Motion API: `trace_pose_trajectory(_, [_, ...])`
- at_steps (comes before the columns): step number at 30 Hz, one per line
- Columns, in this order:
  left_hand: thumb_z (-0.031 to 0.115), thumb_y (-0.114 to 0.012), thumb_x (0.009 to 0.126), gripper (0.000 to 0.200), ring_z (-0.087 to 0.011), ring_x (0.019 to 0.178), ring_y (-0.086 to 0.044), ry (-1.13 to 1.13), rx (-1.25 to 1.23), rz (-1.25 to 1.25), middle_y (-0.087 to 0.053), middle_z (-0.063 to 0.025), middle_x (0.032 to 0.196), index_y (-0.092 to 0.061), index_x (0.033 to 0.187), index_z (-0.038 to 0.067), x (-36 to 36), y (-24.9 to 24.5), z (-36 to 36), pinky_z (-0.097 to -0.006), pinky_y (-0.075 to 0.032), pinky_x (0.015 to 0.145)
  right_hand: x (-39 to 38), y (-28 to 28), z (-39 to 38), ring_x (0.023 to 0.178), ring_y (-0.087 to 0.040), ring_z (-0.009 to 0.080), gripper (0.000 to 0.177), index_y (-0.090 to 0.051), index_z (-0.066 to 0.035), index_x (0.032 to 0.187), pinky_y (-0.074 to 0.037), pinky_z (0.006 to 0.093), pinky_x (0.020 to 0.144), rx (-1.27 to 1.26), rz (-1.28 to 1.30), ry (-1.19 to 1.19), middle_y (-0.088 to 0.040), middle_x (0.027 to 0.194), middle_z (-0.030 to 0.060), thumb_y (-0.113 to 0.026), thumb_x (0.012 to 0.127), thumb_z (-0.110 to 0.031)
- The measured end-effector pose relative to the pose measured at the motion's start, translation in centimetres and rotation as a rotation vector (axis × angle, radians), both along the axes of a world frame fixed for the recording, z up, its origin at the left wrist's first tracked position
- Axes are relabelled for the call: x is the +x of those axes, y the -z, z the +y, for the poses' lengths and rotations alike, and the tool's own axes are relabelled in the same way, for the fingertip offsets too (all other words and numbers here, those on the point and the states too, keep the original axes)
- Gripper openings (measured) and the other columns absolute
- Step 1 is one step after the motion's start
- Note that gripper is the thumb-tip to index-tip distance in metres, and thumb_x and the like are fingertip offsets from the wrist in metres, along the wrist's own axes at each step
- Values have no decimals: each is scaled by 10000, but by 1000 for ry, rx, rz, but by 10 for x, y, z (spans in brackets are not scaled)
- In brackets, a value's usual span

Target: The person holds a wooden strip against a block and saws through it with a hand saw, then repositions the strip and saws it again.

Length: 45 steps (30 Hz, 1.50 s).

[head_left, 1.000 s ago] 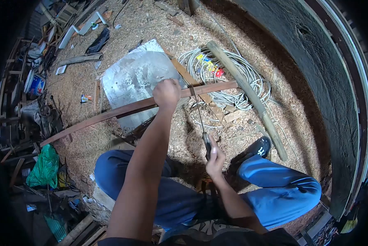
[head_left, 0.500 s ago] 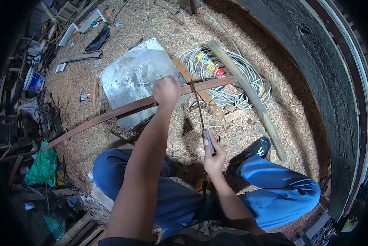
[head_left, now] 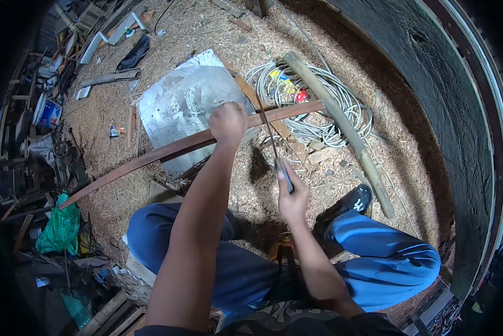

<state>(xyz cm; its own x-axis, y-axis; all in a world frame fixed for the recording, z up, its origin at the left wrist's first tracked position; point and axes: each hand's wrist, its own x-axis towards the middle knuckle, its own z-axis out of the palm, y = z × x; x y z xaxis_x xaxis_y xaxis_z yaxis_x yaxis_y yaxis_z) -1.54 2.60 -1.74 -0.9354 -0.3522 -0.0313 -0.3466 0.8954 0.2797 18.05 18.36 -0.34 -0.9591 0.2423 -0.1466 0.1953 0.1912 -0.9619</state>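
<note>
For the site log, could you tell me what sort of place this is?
Probably a rough woodworking area: wood shavings cover the ground, with a saw at a wooden strip.

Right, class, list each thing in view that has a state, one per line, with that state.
Reddish strip: not cut through
Bladed tool: blade across the strip
Left hand: closed on the strip
Right hand: gripping the tool's handle
Cable: coiled
Round pole: lying across the cable
Metal sheet: lying on the ground
Green bag: crumpled
</note>
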Motion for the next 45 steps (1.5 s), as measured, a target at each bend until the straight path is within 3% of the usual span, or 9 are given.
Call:
trace_pose_trajectory(9, [307, -595, 912, 342, -378, 710, -729, 29, -52, 117, -722, -207, 755, -781, 767, 59, 4, 0, 3, -456, -593, 701, 37, 2, 3, 1144, -657, 160, 384, -596, 41, 1375, -495, 294, 986, -132, -22, 27, -695, 1272, 206, -612, 1008, -73])
trace_pose_trajectory(14, [327, -575, 931, 370, -374, 765, -737, 50, -62, 40, -732, -210, 791, -789, 800, 55, -1, 0, 1, -446, -591, 759, -11, -3, -4, 1161, -655, 177, 381, -602, 42, 1367, -496, 303, 983, -117, -63, 24, -692, 1282, 201, -612, 1016, -106])
trace_pose_trajectory(19, [341, -556, 942, 389, -366, 799, -739, 53, -88, 38, -744, -196, 841, -788, 822, 53, -2, 2, 0, -446, -587, 781, 34, -3, 11, 1202, -641, 205, 380, -599, 28, 1375, -482, 309, 1011, -166, -24, 18, -680, 1303, 203, -603, 1019, -107])
trace_pose_trajectory(24, [349, -540, 946, 403, -366, 797, -736, 47, -66, 48, -749, -184, 853, -783, 812, 56, 0, 2, 1, -448, -587, 773, 2, -6, 6, 1201, -638, 188, 396, -590, 24, 1385, -478, 296, 1010, -69, -33, -15, -691, 1280, 209, -610, 1016, -117])
trace_pose_trajectory(26, [352, -549, 945, 398, -367, 803, -737, 76, -95, 45, -747, -193, 856, -784, 816, 58, 0, 3, 0, -452, -587, 767, -19, -12, 5, 1205, -644, 198, 393, -597, 16, 1382, -475, 305, 1023, -146, -194, -23, -695, 1270, 212, -608, 1019, -135])
trace_pose_trajectory(30, [353, -549, 947, 397, -368, 803, -738, 48, -143, 26, -745, -199, 854, -785, 821, 60, -2, -2, 2, -457, -588, 766, 16, 2, 19, 1257, -616, 208, 397, -577, 10, 1404, -450, 312, 1064, -112, -20, -79, -667, 1315, 220, -587, 1026, -114])
trace_pose_trajectory(38, [345, -552, 942, 391, -373, 809, -736, 54, -84, 36, -741, -207, 852, -778, 805, 57, 1, -6, 3, -459, -585, 771, -17, -7, 8, 1290, -587, 221, 410, -555, 11, 1422, -414, 290, 1092, -282, -222, -41, -632, 1380, 195, -589, 1022, -77])
trace_pose_trajectory(42, [340, -545, 944, 392, -373, 817, -733, 70, -128, 64, -742, -204, 858, -776, 810, 53, -4, 5, -1, -458, -583, 784, 16, -5, 17, 1274, -593, 213, 409, -553, 20, 1422, -407, 312, 1106, -265, -66, -59, -633, 1377, 193, -585, 1027, -83])
trace_pose_trajectory(45, [363, -535, 944, 391, -399, 863, -726, 60, -50, 42, -743, -215, 920, -790, 888, 72, -1, 5, 0, -484, -577, 838, 33, -1, 24, 1258, -599, 200, 397, -570, 21, 1406, -410, 313, 1099, -348, -212, -13, -653, 1351, 184, -592, 1026, -92])
